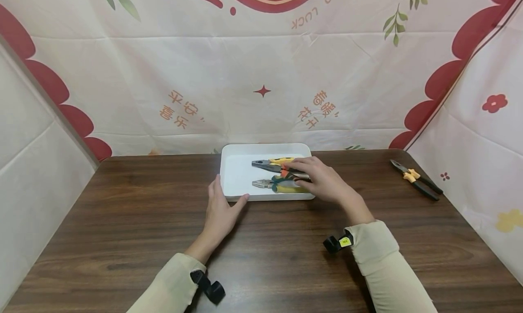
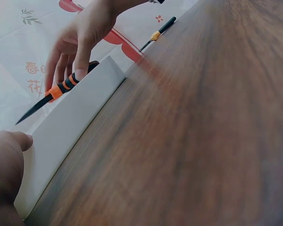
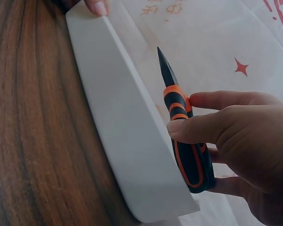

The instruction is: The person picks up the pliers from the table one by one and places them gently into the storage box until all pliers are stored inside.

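Note:
A white tray (image 1: 237,172) stands at the table's back edge. My left hand (image 1: 220,213) holds its near left corner, thumb at the front rim and fingers along the left side. Over the tray, my right hand (image 1: 327,179) grips black-and-orange pliers (image 3: 191,165) by the handles, thumb on one side and fingers on the other. Their dark, pointed jaws face left, above the front wall in the left wrist view. Yellow-handled pliers (image 1: 282,161) lie toward the tray's back, and green-and-yellow pliers (image 1: 290,190) near its front. My right hand partly hides the handles.
Another pair of pliers (image 1: 412,176), with yellow-and-black handles, lies at the table's far right edge. A printed white cloth (image 1: 261,63) hangs right behind the tray, with white side panels left and right. The brown wooden table (image 1: 265,249) stretches in front.

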